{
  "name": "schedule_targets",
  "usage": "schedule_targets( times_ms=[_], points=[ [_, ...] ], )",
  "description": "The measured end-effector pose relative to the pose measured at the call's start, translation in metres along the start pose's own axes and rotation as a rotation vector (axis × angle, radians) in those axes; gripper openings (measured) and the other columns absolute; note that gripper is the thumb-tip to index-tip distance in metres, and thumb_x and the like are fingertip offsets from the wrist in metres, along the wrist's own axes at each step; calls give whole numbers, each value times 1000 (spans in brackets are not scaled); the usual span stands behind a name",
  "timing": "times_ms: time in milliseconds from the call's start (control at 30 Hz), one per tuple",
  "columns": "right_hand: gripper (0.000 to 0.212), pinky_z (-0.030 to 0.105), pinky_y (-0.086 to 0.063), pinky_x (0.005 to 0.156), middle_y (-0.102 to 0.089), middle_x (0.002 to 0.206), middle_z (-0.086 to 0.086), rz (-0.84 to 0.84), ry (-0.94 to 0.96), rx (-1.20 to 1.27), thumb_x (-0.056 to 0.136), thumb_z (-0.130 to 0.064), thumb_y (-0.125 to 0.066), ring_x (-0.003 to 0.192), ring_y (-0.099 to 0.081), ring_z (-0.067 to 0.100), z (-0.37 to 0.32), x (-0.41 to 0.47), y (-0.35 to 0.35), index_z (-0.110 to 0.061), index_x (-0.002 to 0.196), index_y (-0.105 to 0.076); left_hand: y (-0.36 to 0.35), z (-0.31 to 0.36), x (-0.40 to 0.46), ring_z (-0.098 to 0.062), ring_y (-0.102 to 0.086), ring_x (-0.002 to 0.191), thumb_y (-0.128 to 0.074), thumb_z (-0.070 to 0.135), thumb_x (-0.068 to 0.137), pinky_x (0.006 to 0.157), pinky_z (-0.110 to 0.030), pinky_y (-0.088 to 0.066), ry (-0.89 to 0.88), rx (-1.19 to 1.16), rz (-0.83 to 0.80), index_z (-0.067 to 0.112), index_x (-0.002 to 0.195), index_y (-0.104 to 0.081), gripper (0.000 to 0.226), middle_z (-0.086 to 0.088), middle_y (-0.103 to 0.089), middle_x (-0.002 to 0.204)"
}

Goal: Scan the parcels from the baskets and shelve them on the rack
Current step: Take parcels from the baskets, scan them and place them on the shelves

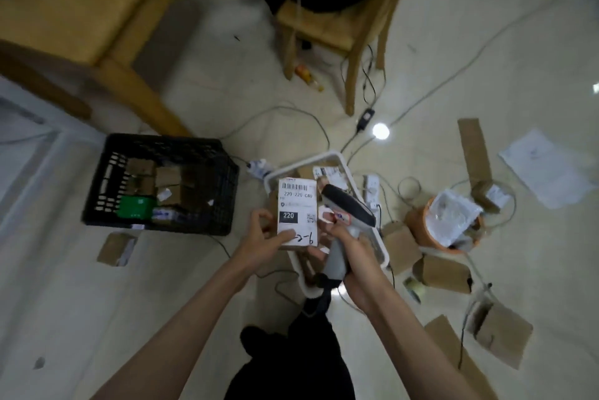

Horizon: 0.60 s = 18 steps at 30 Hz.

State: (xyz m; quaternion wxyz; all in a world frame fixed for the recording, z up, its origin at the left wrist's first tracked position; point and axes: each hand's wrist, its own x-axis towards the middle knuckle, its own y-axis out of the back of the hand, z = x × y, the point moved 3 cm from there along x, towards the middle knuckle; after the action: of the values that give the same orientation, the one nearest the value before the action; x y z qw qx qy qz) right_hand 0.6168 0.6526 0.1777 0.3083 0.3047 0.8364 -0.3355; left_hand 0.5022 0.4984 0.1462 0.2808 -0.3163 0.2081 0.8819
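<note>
On the pale floor [227,101] below me I see a wooden table [64,11] at the upper left and a chair [327,27] at top centre, with cables trailing between them. Left of centre stands a black crate [223,185] with small cartons and a green box [134,207] inside. At centre a white basket [337,160] holds more parcels, and loose cartons lie to its right beside an orange bin [418,224]. Over the white basket my left hand [262,242] grips a parcel [296,215] by its lower edge, thumb on the label, which faces up and shows a barcode and "220". Just beside it my right hand [351,257] is curled round the handle of a grey scanner [348,208], its head at the parcel's right edge.
</note>
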Motion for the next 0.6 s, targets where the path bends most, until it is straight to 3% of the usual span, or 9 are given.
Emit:
schedule_targets(
  times_ms=[67, 133, 267, 367, 433, 467, 533, 600],
  points=[
    [31, 57, -51, 103, -71, 125, 16, -105, 26, -64, 99, -9, -61, 118, -67, 34, -5, -19, -42, -4, 129, -62, 41, 7, -29, -1, -69, 81, -78, 18, 87, 57, -10, -49, -35, -68, 84, 18, 121, -41, 50, 0, -66, 115],
    [30, 53, -55, 99, -72, 123, 15, -190, 46, -139, 98, -7, -60, 117, -68, 34, -8, -39, -87, -7, 128, -64, 84, 12, -61, 5, -69, 83, -82, 21, 83, 62, -12, -53, -59, -140, 162, 24, 126, -41, 60, 5, -66, 112],
    [28, 45, -61, 88, -75, 116, 15, -322, 71, -264, 98, -3, -59, 114, -69, 32, -4, -80, -179, -4, 125, -64, 171, 10, -125, -16, -67, 110, -89, 28, 76, 94, -42, -58, -89, -281, 321, 29, 139, -37, 82, -1, -65, 125],
    [28, 41, -62, 84, -74, 119, 15, -453, 83, -353, 98, -4, -59, 113, -70, 29, 5, -113, -247, -4, 126, -63, 228, 8, -175, -16, -70, 105, -91, 29, 71, 84, -33, -60, -143, -355, 420, 28, 144, -34, 92, -4, -65, 127],
    [28, 43, -61, 86, -73, 120, 14, -537, 88, -411, 97, -7, -62, 113, -70, 30, 13, -133, -289, -5, 125, -64, 264, 8, -210, -17, -68, 108, -91, 34, 67, 88, -36, -59, -197, -375, 502, 28, 145, -33, 97, -4, -65, 128],
    [27, 44, -61, 86, -74, 119, 14, -572, 91, -437, 97, -7, -63, 111, -70, 30, 17, -142, -309, -4, 124, -65, 282, 9, -227, -17, -66, 110, -91, 36, 65, 88, -36, -58, -227, -373, 550, 29, 143, -35, 96, -3, -64, 128],
    [22, 42, -62, 85, -75, 113, 14, -631, 98, -490, 96, -8, -65, 104, -72, 29, 25, -160, -349, -5, 117, -68, 319, 12, -261, -11, -65, 106, -90, 36, 65, 76, -25, -58, -290, -376, 644, 35, 134, -38, 86, 0, -64, 124],
    [12, 38, -63, 74, -76, 102, 14, -680, 112, -544, 95, -10, -68, 91, -72, 25, 30, -177, -388, -8, 106, -71, 353, 15, -292, -10, -65, 103, -89, 34, 69, 68, -20, -56, -336, -366, 732, 38, 132, -38, 80, 0, -64, 122]
  ],
)
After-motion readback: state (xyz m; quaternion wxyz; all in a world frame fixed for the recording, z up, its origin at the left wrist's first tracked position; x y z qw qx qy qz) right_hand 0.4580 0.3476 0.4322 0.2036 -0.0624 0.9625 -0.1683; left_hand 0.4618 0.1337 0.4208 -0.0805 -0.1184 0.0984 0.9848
